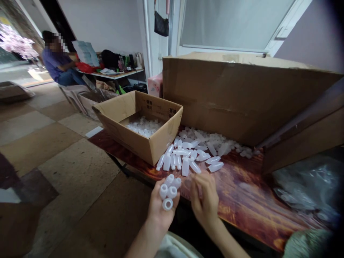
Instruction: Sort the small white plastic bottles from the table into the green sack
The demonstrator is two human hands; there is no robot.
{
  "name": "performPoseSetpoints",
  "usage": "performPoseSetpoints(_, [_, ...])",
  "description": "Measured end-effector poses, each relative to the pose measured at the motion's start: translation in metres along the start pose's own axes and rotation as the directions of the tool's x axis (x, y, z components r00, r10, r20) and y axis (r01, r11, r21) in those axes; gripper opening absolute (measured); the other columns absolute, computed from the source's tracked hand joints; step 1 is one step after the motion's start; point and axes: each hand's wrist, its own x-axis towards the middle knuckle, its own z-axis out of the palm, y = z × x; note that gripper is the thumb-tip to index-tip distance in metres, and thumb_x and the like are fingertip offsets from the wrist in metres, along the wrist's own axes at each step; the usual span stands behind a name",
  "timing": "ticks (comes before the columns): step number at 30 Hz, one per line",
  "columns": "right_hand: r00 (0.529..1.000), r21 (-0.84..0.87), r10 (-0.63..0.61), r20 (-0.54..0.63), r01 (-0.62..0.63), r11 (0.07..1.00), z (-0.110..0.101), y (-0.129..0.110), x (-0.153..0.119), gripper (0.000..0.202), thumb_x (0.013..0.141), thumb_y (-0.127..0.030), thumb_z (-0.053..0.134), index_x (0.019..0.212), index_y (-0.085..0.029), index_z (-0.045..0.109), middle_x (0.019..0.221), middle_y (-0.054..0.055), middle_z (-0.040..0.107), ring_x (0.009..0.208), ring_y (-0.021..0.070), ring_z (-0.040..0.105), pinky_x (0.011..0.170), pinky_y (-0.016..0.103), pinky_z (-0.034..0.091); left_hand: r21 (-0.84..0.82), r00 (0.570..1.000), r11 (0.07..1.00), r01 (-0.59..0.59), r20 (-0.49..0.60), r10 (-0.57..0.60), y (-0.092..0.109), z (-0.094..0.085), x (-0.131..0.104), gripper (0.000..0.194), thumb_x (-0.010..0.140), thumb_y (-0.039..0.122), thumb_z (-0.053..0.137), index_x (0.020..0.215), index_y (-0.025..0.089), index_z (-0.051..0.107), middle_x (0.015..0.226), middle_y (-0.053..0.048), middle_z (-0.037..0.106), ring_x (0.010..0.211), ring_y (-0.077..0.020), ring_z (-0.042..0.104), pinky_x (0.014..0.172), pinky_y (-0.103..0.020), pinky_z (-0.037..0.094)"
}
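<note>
My left hand (162,202) is closed around several small, translucent white plastic bottles (168,204), their open necks pointing toward me. To its right, my right hand (205,197) is over the table's front edge, its fingers curled inward and a little blurred. Whether anything is between those fingers is hidden. Just beyond both hands, a loose group of the same bottles (185,166) lies on the reddish-brown table (236,200). Behind these is a heap of small whitish translucent pieces (215,138), too small to name surely.
An open cardboard box (129,134) holding small whitish pieces (145,127) stands at the table's left. A large carton (242,96) rises behind the heap. Clear plastic bags (303,190) lie at right. A person (57,62) sits by another table (120,74) at far left.
</note>
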Motion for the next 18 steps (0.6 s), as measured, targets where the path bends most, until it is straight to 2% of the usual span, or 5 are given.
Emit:
performPoseSetpoints(4, [0.98,-0.124,0.102,0.171,-0.081,0.989,0.019,0.059,0.018,0.018,0.088,-0.022,0.051,0.104,-0.016,0.057,0.097,0.014,0.064,0.09,0.0283,0.057,0.079,0.043,0.047,-0.009,0.998,0.999,0.052,-0.028,-0.052,0.01,-0.001,-0.005,0.012,0.088,0.023,0.053,0.09,0.015,0.062,0.081,-0.007,0.071,0.072,-0.0193,0.071,0.048,-0.021,0.054])
performPoseSetpoints(8, [0.947,-0.173,0.159,0.281,-0.113,0.978,0.02,0.08,0.015,0.026,0.085,-0.017,0.048,0.109,-0.013,0.058,0.097,0.015,0.063,0.09,0.0284,0.059,0.08,0.043,0.049,-0.064,0.994,0.992,0.107,-0.011,-0.108,0.009,-0.005,-0.006,0.015,0.089,0.025,0.052,0.088,0.014,0.064,0.08,-0.008,0.071,0.071,-0.0209,0.071,0.049,-0.024,0.056])
performPoseSetpoints(13, [0.92,-0.164,0.246,0.306,-0.204,0.965,-0.013,0.061,-0.003,0.043,0.084,-0.019,0.049,0.127,-0.013,0.048,0.107,0.015,0.061,0.089,0.0271,0.063,0.076,0.042,0.054,-0.093,0.989,0.985,0.147,0.013,-0.146,0.009,-0.006,-0.006,0.018,0.089,0.025,0.052,0.084,0.014,0.065,0.078,-0.008,0.071,0.07,-0.0204,0.071,0.052,-0.025,0.057])
performPoseSetpoints(15, [0.898,-0.027,0.295,0.328,-0.303,0.953,-0.029,0.041,-0.01,0.037,0.088,-0.023,0.05,0.124,-0.017,0.047,0.107,0.012,0.062,0.086,0.0233,0.066,0.072,0.036,0.056,-0.094,0.991,0.986,0.137,0.004,-0.137,0.007,-0.006,-0.004,0.017,0.089,0.024,0.051,0.084,0.014,0.065,0.079,-0.009,0.072,0.071,-0.0211,0.071,0.055,-0.027,0.057])
performPoseSetpoints(18, [0.87,0.284,0.363,0.335,-0.461,0.841,-0.042,0.002,-0.02,0.026,0.089,-0.028,0.057,0.113,-0.022,0.047,0.093,0.004,0.064,0.078,0.0176,0.067,0.069,0.028,0.057,-0.074,0.993,0.991,0.11,0.04,-0.108,0.0,-0.007,0.002,0.012,0.086,0.021,0.056,0.088,0.014,0.065,0.083,-0.009,0.072,0.075,-0.0216,0.071,0.063,-0.03,0.058])
